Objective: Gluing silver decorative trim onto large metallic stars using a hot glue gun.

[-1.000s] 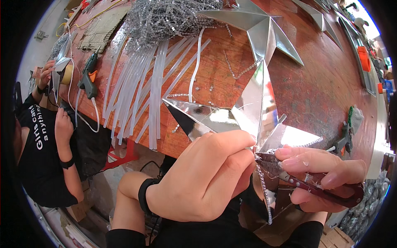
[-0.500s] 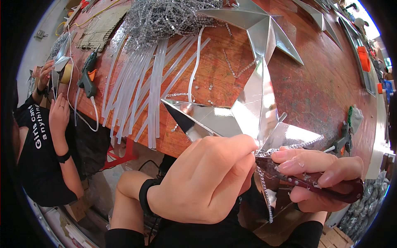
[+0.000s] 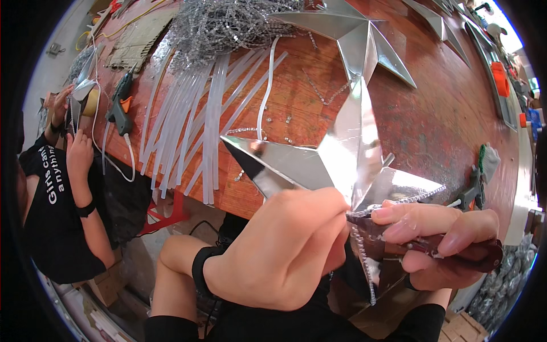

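Observation:
A mirror-like silver star [image 3: 347, 137] is in front of me, its lower points beneath my hands. My left hand [image 3: 279, 251] is closed, thumb and forefinger pinched at the star's middle; what they pinch is hidden. In my right hand [image 3: 439, 236] is a slim dark-red tool [image 3: 484, 256], its tip beside the left fingertips; its exact kind is unclear. A sparkling rhinestone chain [image 3: 419, 195] edges the right point, and another strand runs down the lower point. At the star's left point, a short chain piece [image 3: 242, 130] lies on the table.
Translucent glue sticks [image 3: 194, 119] and a heap of silver bead strands [image 3: 228, 25] cover the table's left. Glue guns lie left [image 3: 121, 105] and right [image 3: 472, 191]. Another silver star [image 3: 356, 34] lies beyond. At left, a co-worker [image 3: 65, 216] handles a silver piece.
My left hand has turned slightly at the star's middle, its fingers still pinched. The tool in my right hand has shifted a little, its handle end rotating. The star has barely moved.

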`<action>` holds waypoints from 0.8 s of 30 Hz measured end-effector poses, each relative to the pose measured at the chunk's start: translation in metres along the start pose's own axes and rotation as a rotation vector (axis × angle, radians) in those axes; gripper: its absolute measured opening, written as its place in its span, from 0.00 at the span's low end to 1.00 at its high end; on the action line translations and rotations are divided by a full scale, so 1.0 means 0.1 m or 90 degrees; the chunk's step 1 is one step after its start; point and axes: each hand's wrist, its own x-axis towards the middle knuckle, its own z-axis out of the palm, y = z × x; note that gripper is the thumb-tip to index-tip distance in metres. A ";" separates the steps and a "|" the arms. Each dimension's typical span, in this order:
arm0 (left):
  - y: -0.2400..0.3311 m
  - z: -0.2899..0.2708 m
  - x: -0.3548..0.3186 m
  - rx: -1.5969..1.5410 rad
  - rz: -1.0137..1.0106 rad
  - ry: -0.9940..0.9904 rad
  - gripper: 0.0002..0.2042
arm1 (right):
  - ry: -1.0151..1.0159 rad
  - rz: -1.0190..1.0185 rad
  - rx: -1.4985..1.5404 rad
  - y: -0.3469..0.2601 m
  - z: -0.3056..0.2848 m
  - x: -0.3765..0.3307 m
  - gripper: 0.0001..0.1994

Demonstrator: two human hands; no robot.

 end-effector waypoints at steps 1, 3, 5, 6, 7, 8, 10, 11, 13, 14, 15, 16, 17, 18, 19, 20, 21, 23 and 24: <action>0.00 0.00 0.00 -0.002 0.003 0.001 0.14 | 0.030 -0.004 -0.005 0.00 0.01 -0.01 0.20; 0.00 0.01 0.00 0.002 0.014 0.027 0.13 | 0.085 -0.014 -0.009 0.04 0.04 -0.01 0.21; -0.01 0.02 -0.03 0.010 0.021 0.054 0.12 | 0.137 -0.025 -0.008 0.10 0.08 -0.02 0.22; -0.02 0.03 -0.03 0.011 0.029 0.067 0.12 | 0.166 -0.031 -0.012 0.11 0.10 -0.02 0.22; -0.02 0.04 -0.03 0.011 0.032 0.068 0.12 | 0.195 -0.036 -0.016 0.13 0.11 -0.03 0.23; -0.03 0.05 -0.04 -0.003 0.032 0.077 0.13 | 0.224 -0.042 -0.019 0.14 0.12 -0.04 0.24; -0.06 0.07 -0.06 -0.013 0.032 0.086 0.14 | 0.263 -0.081 -0.070 0.20 0.06 -0.05 0.20; -0.09 0.06 -0.06 -0.024 0.029 0.076 0.15 | 0.262 -0.083 -0.070 0.22 0.01 -0.03 0.20; -0.12 0.07 -0.03 -0.042 0.031 0.065 0.16 | 0.242 -0.177 -0.115 0.22 -0.07 0.03 0.13; -0.14 0.09 -0.01 -0.060 0.027 0.056 0.17 | 0.232 -0.204 -0.169 0.20 -0.10 0.08 0.08; -0.15 0.10 0.00 -0.074 0.018 0.046 0.17 | 0.232 -0.203 -0.167 0.18 -0.12 0.07 0.08; -0.17 0.11 0.00 -0.074 0.017 0.044 0.17 | 0.165 -0.164 -0.228 0.14 -0.15 0.03 0.06; -0.18 0.11 0.01 -0.100 0.003 0.035 0.18 | 0.097 -0.124 -0.288 0.11 -0.16 -0.01 0.06; -0.19 0.13 0.01 -0.124 -0.011 0.025 0.19 | 0.154 -0.110 -0.312 0.12 -0.04 -0.01 0.11; -0.22 0.13 0.01 -0.124 -0.011 0.024 0.19 | 0.148 -0.108 -0.369 0.13 0.01 0.00 0.13; -0.24 0.13 0.00 -0.132 -0.021 0.014 0.20 | 0.090 -0.111 -0.442 0.13 0.01 0.03 0.14; -0.25 0.13 0.01 -0.144 -0.029 0.003 0.21 | 0.031 -0.112 -0.516 0.12 -0.01 0.05 0.14; -0.24 0.14 0.01 -0.163 -0.045 0.006 0.22 | 0.043 -0.101 -0.537 0.14 0.04 0.07 0.11; -0.23 0.13 0.01 -0.178 -0.062 0.011 0.23 | 0.053 -0.095 -0.555 0.15 0.05 0.07 0.08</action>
